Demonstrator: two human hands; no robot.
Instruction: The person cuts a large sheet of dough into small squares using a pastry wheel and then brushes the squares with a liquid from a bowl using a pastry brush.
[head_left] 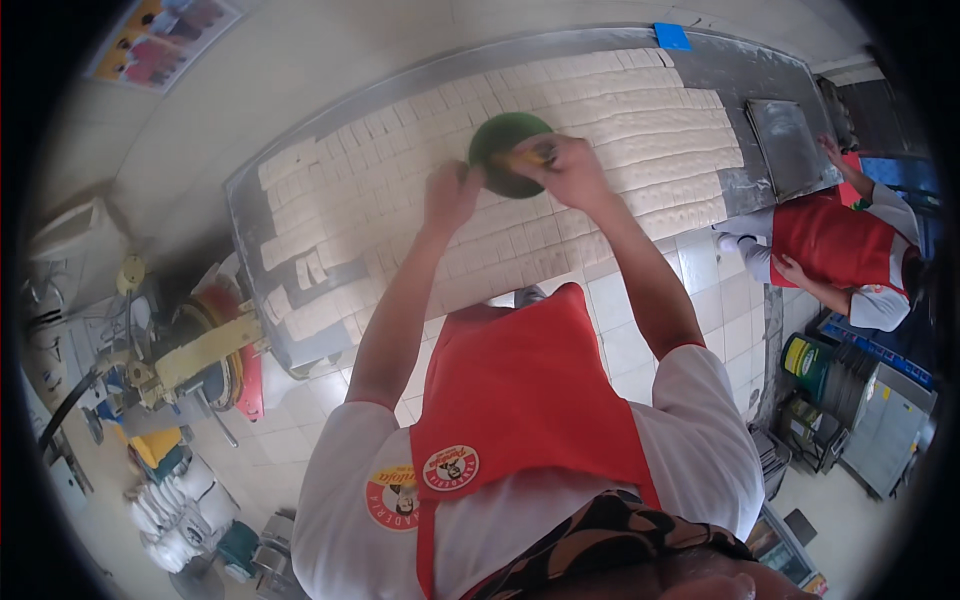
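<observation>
My left hand (452, 198) pinches the near left rim of a round green bowl (507, 128), which is held above the table. My right hand (572, 172) is closed at the bowl's right side around a small yellow-orange thing (525, 158); motion blurs it, so its kind cannot be made out. The bowl's contents do not show clearly. Beneath lie long rows of pale dough strips (660, 138), many cut crosswise into small pieces at the left. A few loose dough pieces (312, 268) sit out of line near the table's left end.
The dough covers much of a long metal table (725, 62). A blue flat piece (672, 37) lies at its far edge, a dark metal tray (790, 148) at its right end. A co-worker in a red apron (832, 238) stands there. Machinery (200, 350) is at left.
</observation>
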